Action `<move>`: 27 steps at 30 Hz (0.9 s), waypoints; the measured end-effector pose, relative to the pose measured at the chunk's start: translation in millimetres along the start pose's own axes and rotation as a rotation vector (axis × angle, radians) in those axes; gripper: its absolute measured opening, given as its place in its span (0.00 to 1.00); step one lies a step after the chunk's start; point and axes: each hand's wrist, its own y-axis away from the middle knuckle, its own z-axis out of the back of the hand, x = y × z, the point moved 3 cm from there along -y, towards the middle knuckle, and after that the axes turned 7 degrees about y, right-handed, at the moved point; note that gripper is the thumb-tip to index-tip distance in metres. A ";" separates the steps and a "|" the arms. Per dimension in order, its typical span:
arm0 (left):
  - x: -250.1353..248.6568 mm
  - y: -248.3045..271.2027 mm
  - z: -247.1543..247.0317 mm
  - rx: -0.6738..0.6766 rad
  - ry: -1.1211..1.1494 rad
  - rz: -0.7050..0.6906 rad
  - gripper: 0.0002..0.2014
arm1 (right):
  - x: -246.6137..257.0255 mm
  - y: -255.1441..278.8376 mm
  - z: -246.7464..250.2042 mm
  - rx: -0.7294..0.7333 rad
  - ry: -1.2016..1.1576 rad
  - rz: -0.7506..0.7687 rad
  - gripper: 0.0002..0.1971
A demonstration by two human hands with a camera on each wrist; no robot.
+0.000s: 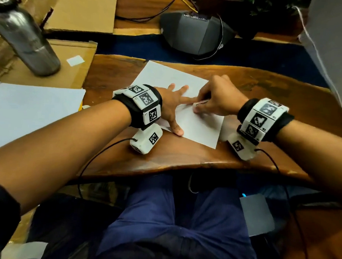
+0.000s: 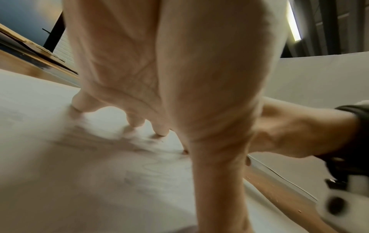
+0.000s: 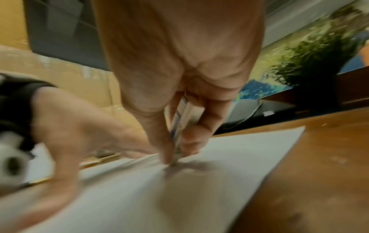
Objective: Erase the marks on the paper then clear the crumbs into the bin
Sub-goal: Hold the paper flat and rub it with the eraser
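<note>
A white sheet of paper [image 1: 164,76] lies on the wooden table [image 1: 265,94]. My left hand [image 1: 175,104] lies flat on the sheet, fingers spread and straight, pressing it down. Just to its right, my right hand [image 1: 218,100] pinches an eraser [image 3: 184,119] in a paper sleeve between thumb and fingers, its tip touching the paper [image 3: 229,157]. Faint pencil marks [image 2: 151,165] show on the paper [image 2: 49,157] beside my left thumb. The eraser [image 1: 201,102] shows only as a thin edge in the head view.
A dark metal bottle [image 1: 27,37] stands on cardboard [image 1: 51,65] at the far left. More white sheets [image 1: 30,107] lie to the left. A grey conference phone [image 1: 194,32] with cables and a plant [image 1: 273,6] sit at the back. No bin is in view.
</note>
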 end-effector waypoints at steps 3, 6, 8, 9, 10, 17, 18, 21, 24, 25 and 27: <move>-0.1 1.5 -0.2 -0.007 0.005 -0.004 0.61 | 10.3 5.7 -4.9 -0.017 0.051 0.060 0.07; 3.9 -0.2 -2.0 -0.038 0.027 -0.032 0.63 | 14.4 6.5 -2.5 -0.049 0.003 0.069 0.07; 7.4 0.5 -3.1 -0.041 0.037 -0.030 0.65 | 19.8 4.0 -5.4 -0.054 -0.013 0.086 0.07; 7.9 -0.2 -3.4 -0.038 0.033 -0.027 0.65 | 21.5 3.3 -7.6 -0.057 -0.013 0.086 0.07; 7.4 -0.9 -3.6 -0.034 0.025 -0.028 0.65 | 21.4 3.0 -8.8 -0.067 -0.013 0.075 0.07; 3.8 1.8 -2.0 -0.024 0.010 -0.042 0.69 | 44.1 24.0 -20.9 0.049 0.000 0.198 0.06; 4.7 1.0 -2.2 -0.018 0.006 -0.038 0.69 | 38.6 18.3 -16.5 0.053 0.000 0.176 0.06; 7.8 -1.8 -3.4 -0.011 0.000 -0.033 0.69 | 18.9 0.2 -2.4 -0.027 -0.007 0.059 0.09; 7.7 -0.6 -3.2 -0.022 0.014 -0.041 0.69 | 37.5 12.4 -13.0 0.002 0.043 0.159 0.06; 7.1 -0.3 -3.1 -0.023 0.020 -0.043 0.70 | 45.4 19.1 -17.8 0.051 0.037 0.216 0.05; 6.3 -1.7 -3.3 -0.020 0.005 -0.028 0.71 | 39.5 14.4 -13.8 0.078 0.035 0.193 0.06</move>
